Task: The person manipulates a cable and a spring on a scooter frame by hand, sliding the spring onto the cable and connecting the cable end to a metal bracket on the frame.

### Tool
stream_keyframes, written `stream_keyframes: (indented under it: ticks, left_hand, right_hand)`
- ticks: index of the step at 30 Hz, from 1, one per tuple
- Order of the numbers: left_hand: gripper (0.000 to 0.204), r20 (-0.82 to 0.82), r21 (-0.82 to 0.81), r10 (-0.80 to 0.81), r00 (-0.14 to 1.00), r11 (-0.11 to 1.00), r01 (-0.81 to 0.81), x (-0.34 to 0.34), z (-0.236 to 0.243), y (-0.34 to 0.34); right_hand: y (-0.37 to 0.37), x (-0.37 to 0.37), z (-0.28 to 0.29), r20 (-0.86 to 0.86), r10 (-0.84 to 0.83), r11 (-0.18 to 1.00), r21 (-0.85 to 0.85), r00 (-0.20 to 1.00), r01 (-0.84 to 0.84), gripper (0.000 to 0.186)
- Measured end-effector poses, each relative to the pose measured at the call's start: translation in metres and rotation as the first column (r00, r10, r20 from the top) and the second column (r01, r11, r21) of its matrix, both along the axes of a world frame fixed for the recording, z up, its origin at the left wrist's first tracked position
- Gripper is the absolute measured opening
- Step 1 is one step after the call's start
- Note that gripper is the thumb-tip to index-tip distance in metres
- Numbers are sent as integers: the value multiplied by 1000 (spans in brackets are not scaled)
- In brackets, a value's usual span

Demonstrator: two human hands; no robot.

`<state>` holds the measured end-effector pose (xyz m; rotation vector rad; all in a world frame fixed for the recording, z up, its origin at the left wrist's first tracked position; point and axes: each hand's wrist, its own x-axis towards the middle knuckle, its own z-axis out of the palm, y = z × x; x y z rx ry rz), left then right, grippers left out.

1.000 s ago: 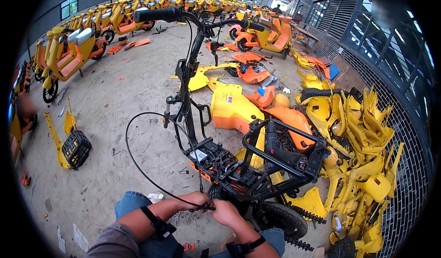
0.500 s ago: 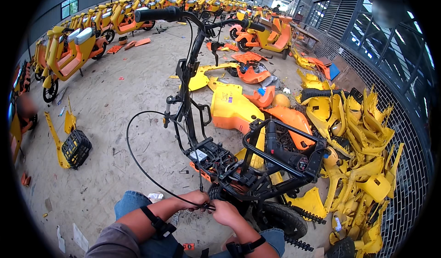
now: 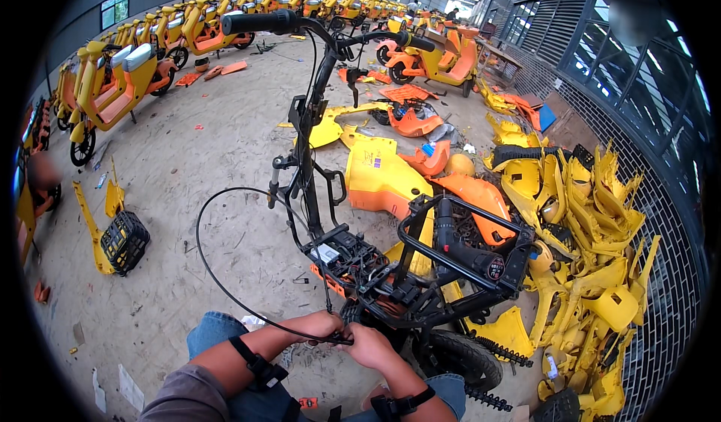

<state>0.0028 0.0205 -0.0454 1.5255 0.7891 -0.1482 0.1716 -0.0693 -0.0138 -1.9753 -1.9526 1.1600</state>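
A stripped scooter frame (image 3: 303, 144) with black handlebars stands in front of me, its wiring and rear wheel (image 3: 460, 362) exposed. From beside its steering stem, a thin black cable (image 3: 197, 234) bows out to the left and comes back to my hands. My left hand (image 3: 321, 324) is closed on the cable close to the frame's low middle. Right beside it, my right hand (image 3: 368, 345) pinches the cable's end part, knuckles up. The fingertips of both hands are partly hidden. A black power tool (image 3: 481, 259) lies within the tubular rear rack (image 3: 405, 234).
Broken yellow panels (image 3: 601, 272) pile up on the right along a brick wall (image 3: 661, 332). Orange and yellow covers (image 3: 383, 178) lie beyond the frame. A black basket (image 3: 125, 243) rests on the floor at left. Rows of yellow scooters (image 3: 124, 87) stand farther back.
The cable's loop has swung wider to the left and its end shifts slightly between my hands. Both hands stay almost in place; the frame has not visibly moved.
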Motion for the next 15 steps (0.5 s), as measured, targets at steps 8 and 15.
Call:
stream_keyframes:
  ticks: [8, 15]
  left_hand:
    - [26, 25, 134, -102, 994, 986, 98, -2, 8, -2]
    - [22, -2, 136, -133, 991, 982, 132, 0, 17, -1]
  right_hand:
    - [0, -3, 5, 56, -3, 1000, -7, 998, 3, 30]
    - [-2, -3, 3, 78, -5, 1000, -28, 997, 7, 27]
